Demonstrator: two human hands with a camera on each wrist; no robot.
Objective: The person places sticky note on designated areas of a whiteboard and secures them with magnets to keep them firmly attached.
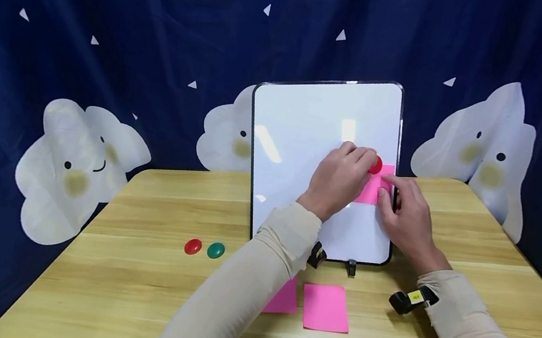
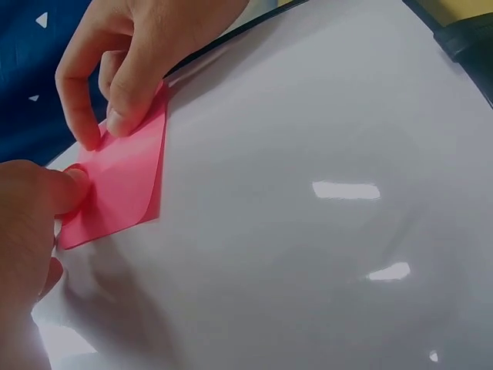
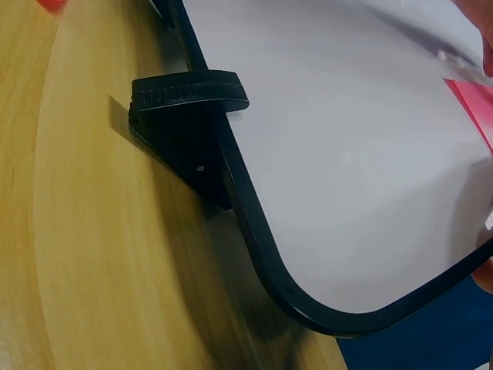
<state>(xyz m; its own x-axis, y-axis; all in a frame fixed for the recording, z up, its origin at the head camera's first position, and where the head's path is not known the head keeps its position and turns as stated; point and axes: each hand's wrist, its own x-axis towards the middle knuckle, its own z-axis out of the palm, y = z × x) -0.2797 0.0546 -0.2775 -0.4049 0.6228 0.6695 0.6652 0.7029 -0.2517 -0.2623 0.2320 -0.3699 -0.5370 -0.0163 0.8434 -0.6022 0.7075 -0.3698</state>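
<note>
A pink sticky note lies against the right side of the upright whiteboard. My left hand pinches a round red magnet at the note's upper part; its thumb covers most of the magnet in the left wrist view. On the note's right side, my right hand holds the paper with thumb and bent index finger, both touching it in the left wrist view. One edge of the note looks slightly lifted or doubled there. Only bits of the right hand's fingers show at the right wrist view's edge.
On the wooden table lie a red magnet and a green magnet, left of the board. Two more pink notes, one fully visible and another partly behind the left sleeve, lie in front. A black stand foot supports the board.
</note>
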